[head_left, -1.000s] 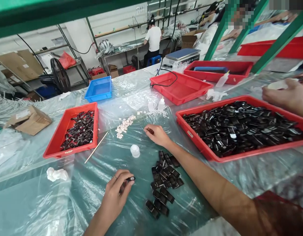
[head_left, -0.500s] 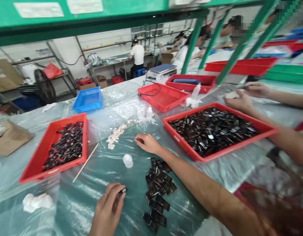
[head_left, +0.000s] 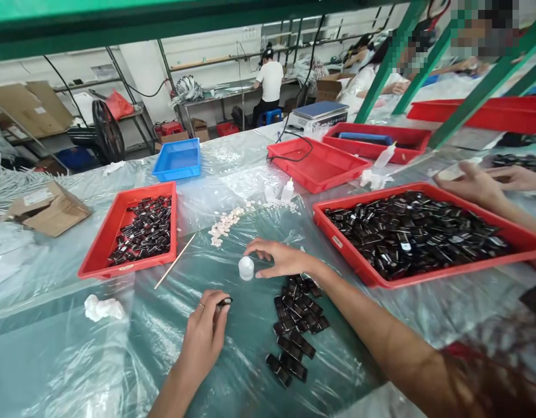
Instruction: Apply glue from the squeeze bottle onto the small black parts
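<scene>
Between thumb and fingertips, my left hand (head_left: 207, 325) grips a small black piece (head_left: 225, 302). My right hand (head_left: 276, 258) has its thumb and fingers spread beside a small white translucent cup (head_left: 246, 268), with nothing visible between them. Below my right hand lies a loose pile of black pieces (head_left: 294, 310). Small pale pieces (head_left: 224, 225) are scattered beyond the cup. A thin wooden stick (head_left: 174, 261) lies left of the cup, beside a red tray (head_left: 174, 232) of small black pieces.
At right stands a large red tray (head_left: 368, 276) full of black pieces, with a co-worker's hands (head_left: 481, 183) behind it. Farther back are a blue tray (head_left: 176, 159), a red tray (head_left: 315, 168), and a white bottle (head_left: 288, 190). White crumpled material (head_left: 103, 307) lies at left.
The view has shifted, so the trays appear farther right. My right hand has come back to the cup and its fingers have spread. My left hand still holds the black piece.
</scene>
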A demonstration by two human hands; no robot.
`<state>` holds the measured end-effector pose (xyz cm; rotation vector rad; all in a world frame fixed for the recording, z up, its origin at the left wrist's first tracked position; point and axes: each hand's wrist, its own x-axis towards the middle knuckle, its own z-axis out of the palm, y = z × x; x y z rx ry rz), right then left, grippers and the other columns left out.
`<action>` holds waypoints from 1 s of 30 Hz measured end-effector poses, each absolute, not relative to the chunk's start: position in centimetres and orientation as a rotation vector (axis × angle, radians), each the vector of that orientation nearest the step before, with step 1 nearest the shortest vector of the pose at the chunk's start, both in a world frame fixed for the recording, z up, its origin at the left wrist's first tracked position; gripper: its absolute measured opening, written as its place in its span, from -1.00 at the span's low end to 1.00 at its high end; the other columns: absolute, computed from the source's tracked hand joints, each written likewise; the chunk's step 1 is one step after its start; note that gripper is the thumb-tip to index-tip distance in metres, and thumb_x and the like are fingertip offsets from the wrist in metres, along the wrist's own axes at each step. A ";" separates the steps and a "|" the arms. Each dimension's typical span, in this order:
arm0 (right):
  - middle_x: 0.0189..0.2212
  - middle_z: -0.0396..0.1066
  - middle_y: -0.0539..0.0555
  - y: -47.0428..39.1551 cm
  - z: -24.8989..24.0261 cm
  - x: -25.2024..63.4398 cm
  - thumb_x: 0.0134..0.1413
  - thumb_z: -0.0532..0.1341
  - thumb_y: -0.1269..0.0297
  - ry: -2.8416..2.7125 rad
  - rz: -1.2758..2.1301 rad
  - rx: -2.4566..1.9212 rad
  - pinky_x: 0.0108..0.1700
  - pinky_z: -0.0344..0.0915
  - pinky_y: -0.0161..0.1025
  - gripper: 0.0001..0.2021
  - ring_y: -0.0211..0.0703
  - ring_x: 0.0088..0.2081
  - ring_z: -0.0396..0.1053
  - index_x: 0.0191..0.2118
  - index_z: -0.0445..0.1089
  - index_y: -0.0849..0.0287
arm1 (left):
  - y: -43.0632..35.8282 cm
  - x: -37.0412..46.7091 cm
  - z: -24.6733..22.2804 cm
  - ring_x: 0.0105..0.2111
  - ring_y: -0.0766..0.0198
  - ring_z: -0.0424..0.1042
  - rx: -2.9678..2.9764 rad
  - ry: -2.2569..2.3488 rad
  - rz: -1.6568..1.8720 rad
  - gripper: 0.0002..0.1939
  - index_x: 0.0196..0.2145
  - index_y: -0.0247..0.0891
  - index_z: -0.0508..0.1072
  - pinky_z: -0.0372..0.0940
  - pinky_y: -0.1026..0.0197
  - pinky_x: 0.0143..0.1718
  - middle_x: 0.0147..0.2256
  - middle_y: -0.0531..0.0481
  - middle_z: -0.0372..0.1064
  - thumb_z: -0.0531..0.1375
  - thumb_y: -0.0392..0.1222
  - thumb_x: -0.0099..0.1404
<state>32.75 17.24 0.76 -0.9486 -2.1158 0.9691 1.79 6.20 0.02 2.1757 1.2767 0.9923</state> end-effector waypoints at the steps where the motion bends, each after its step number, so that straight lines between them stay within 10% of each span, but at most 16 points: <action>1: -0.04 0.53 0.08 17.0 0.8 32.4 0.04 0.56 0.18 -2.116 0.959 -0.955 -0.19 0.38 -0.27 -0.55 -0.20 -0.23 0.38 0.06 0.58 0.11 | 6.2 1.7 -0.2 -0.36 0.21 0.59 2.168 1.270 1.015 -0.79 0.07 0.06 0.53 0.55 0.16 -0.32 -0.07 -0.01 0.63 0.14 -0.16 0.62; 13: -0.11 0.70 0.00 13.5 2.3 29.2 0.12 0.45 0.32 -1.997 0.968 -0.941 0.04 0.60 -0.07 -0.70 0.02 -0.09 0.68 -0.05 0.46 -0.01 | 6.7 0.6 0.4 -0.39 0.24 0.58 2.148 1.308 1.238 -0.79 0.05 -0.03 0.62 0.51 0.21 -0.31 -0.21 -0.01 0.68 0.17 -0.15 0.63; 18: -0.11 0.69 -0.02 11.7 3.5 27.9 0.15 0.44 0.30 -2.021 0.732 -0.774 -0.21 0.65 -0.06 -0.58 0.06 -0.20 0.69 0.10 0.50 -0.24 | 7.2 0.3 0.9 -0.31 0.16 0.65 2.131 1.250 1.348 -0.78 0.08 0.01 0.61 0.55 0.16 -0.28 -0.18 -0.05 0.69 0.20 -0.18 0.61; 30: 0.03 0.66 0.09 10.4 4.4 27.9 0.26 0.41 0.32 -2.117 0.522 -0.742 -0.07 0.76 0.03 -0.37 0.14 -0.07 0.73 0.36 0.42 -0.36 | 7.2 0.4 1.2 -0.34 0.28 0.59 2.212 1.230 1.309 -0.79 0.11 -0.06 0.57 0.44 0.25 -0.35 -0.08 -0.07 0.64 0.18 -0.23 0.64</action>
